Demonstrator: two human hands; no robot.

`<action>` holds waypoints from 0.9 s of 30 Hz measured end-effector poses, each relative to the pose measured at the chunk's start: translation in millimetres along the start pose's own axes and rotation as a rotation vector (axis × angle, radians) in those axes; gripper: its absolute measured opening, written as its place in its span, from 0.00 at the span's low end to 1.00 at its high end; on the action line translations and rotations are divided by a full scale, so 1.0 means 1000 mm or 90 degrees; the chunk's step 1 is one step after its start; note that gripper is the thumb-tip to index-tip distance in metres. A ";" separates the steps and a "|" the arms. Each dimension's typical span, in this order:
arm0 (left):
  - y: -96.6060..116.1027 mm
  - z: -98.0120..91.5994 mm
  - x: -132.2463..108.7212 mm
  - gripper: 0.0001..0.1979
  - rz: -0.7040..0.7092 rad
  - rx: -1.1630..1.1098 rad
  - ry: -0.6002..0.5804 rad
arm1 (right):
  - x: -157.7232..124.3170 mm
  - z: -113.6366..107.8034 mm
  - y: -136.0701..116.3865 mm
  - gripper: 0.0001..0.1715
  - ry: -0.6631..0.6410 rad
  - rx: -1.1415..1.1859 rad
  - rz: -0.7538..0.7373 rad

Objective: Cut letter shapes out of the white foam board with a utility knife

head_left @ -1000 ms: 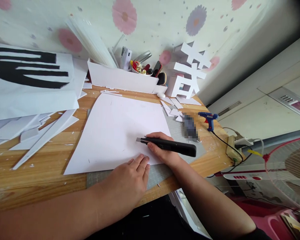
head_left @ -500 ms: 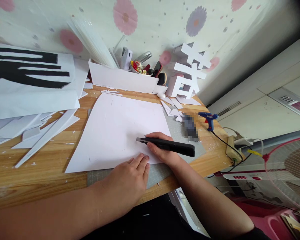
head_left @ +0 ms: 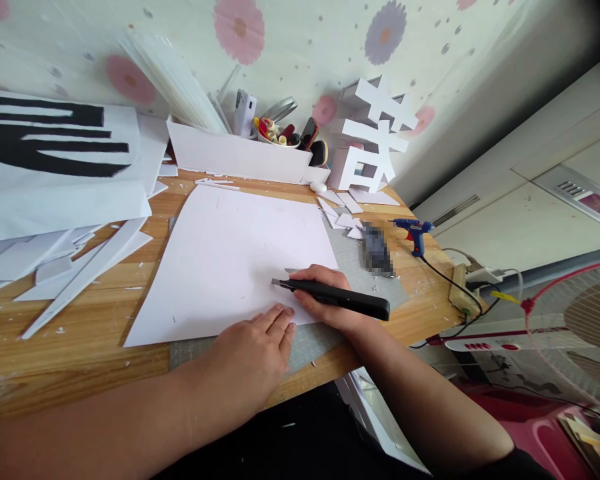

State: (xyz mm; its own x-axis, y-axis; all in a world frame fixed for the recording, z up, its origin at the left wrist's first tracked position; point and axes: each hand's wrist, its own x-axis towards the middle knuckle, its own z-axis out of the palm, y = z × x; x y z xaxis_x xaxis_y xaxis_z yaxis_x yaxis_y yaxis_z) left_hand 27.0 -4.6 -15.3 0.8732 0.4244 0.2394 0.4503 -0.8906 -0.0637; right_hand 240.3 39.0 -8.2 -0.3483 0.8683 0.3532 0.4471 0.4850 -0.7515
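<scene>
On smooth white sheet (head_left: 230, 253), right fingers (head_left: 316, 275) grip slim black knife (head_left: 343, 299), left hand (head_left: 253, 357) flat.

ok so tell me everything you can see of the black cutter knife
The cutter knife is a long, slim black handle, plastic by its look, with a short grey blade pushed out at its front end. It lies almost level, blade tip on the white sheet near its right edge. The right hand grips its middle; the back end juts out over the grey mat.

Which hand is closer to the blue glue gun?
Right. The right hand, holding the black knife, lies left of the glue gun; the left hand rests farther off, on the paper.
</scene>
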 end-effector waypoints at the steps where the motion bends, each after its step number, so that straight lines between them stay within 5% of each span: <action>1: 0.000 0.000 0.000 0.23 -0.001 -0.002 0.001 | -0.001 -0.001 0.000 0.11 -0.001 0.001 0.003; 16: -0.003 0.001 0.001 0.20 0.001 0.020 0.029 | -0.014 -0.011 0.000 0.10 0.015 0.002 0.048; 21: -0.002 0.006 0.000 0.22 0.017 0.016 0.026 | -0.007 -0.002 -0.003 0.11 0.113 0.036 0.080; 27: 0.000 0.003 -0.001 0.20 0.004 0.009 0.013 | 0.001 0.013 -0.003 0.11 0.102 0.002 0.089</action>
State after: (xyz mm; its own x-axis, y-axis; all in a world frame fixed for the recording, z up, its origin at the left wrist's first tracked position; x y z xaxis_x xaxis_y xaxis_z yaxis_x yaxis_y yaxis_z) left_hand 27.2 -4.7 -18.1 0.8723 0.4152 0.2584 0.4474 -0.8908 -0.0789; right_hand 227.5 37.2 -12.7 -0.1474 0.9325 0.3297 0.4786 0.3589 -0.8013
